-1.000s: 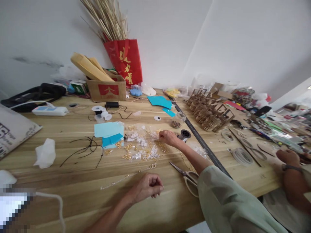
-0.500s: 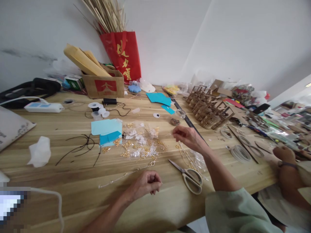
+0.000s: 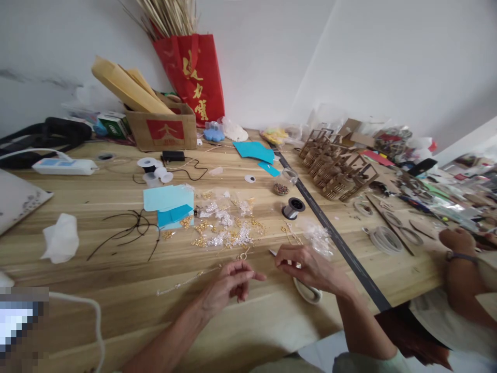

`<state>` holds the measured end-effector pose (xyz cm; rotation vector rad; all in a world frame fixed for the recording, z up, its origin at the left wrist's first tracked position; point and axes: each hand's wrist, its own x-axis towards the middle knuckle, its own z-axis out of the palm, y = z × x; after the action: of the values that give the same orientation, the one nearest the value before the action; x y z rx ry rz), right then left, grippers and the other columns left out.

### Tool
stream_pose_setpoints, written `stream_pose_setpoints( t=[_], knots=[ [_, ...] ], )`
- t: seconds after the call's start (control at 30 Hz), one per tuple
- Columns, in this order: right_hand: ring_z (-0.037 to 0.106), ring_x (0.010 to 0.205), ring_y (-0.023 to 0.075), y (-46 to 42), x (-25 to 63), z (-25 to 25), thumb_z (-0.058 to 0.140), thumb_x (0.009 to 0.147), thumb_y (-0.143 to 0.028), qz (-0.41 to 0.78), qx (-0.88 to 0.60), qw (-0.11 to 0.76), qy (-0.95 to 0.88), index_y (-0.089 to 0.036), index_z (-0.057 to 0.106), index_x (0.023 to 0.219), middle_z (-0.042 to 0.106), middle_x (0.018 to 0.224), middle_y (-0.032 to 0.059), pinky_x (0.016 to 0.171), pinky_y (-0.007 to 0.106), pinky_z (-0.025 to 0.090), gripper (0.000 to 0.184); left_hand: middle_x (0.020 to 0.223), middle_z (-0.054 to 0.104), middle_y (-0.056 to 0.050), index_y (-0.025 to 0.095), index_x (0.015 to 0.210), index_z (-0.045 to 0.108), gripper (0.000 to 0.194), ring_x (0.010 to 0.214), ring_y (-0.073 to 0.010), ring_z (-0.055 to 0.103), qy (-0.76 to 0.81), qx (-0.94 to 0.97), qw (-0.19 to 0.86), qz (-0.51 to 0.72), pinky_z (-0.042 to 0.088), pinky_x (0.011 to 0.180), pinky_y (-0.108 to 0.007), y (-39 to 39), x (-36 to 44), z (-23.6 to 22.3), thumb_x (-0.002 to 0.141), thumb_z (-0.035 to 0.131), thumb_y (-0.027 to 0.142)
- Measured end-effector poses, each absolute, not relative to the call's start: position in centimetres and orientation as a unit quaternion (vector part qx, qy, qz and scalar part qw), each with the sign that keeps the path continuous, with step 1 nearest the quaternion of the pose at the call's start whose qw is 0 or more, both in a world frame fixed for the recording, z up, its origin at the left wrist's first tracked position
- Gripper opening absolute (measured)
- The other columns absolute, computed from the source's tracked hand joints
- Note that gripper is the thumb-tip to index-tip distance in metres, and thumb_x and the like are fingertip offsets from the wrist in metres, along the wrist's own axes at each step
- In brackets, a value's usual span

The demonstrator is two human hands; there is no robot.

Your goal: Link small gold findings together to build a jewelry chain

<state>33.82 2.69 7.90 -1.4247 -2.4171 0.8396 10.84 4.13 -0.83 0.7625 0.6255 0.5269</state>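
My left hand [image 3: 229, 284] rests on the wooden table [image 3: 116, 280] near its front edge, fingers curled in a pinch at the end of a thin silver chain [image 3: 186, 282] that trails off to the left. My right hand [image 3: 306, 267] lies close beside it, fingers pinched on something too small to name, and covers part of the scissors [image 3: 306, 289]. Just behind both hands lies a scatter of small gold and silver jewellery parts [image 3: 225, 230] in clear bags. A spool of wire [image 3: 293, 208] stands behind my right hand.
Light blue paper sheets [image 3: 167, 203], black cords [image 3: 128, 233] and a crumpled tissue [image 3: 60, 239] lie to the left. A cardboard box [image 3: 161, 129] and red bag [image 3: 192, 77] stand at the back. Laser-cut wooden frames [image 3: 334, 173] and another person's arm [image 3: 462, 269] are on the right.
My right hand has drawn back from the pile of jewellery parts to the table's front, beside my left hand and over the scissors. My left hand's fingers have uncurled slightly.
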Motion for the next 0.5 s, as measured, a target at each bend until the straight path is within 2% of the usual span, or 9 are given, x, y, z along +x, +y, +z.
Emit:
stream_pose_setpoints(
  t=[0.13,0.33,0.5],
  knots=[
    [0.057,0.067,0.012,2.6,33.0,7.1,0.047,0.093,-0.021,0.28,-0.5,0.116,-0.811,-0.017,0.064,0.084,0.064,0.079,0.0027,0.062,0.023,0.04,0.019,0.092,0.072,-0.011,0.014,0.075,0.052,0.032,0.042,-0.0035,0.052,0.286,0.361,0.857,0.231,0.034,0.04,-0.017,4.1,10.9,-0.5,0.07,0.073,0.037],
    [0.056,0.066,0.0121,2.9,33.1,6.5,0.047,0.092,-0.021,0.263,-0.527,0.117,-0.8,-0.017,0.063,0.082,0.064,0.078,0.0023,0.062,0.023,0.04,0.019,0.069,0.07,-0.005,0.013,0.07,0.055,0.031,0.042,-0.0051,0.053,0.283,0.357,0.858,0.237,0.036,0.041,-0.017,4.2,10.9,-0.7,0.065,0.076,0.035],
    [0.057,0.069,0.0131,2.9,34.0,6.1,0.048,0.09,-0.018,0.253,-0.544,0.119,-0.791,-0.017,0.063,0.082,0.064,0.078,0.002,0.063,0.024,0.039,0.017,0.064,0.068,-0.004,0.012,0.067,0.056,0.03,0.042,-0.0058,0.052,0.288,0.358,0.856,0.238,0.036,0.042,-0.018,4.2,11.0,-0.7,0.063,0.077,0.034]
  ],
)
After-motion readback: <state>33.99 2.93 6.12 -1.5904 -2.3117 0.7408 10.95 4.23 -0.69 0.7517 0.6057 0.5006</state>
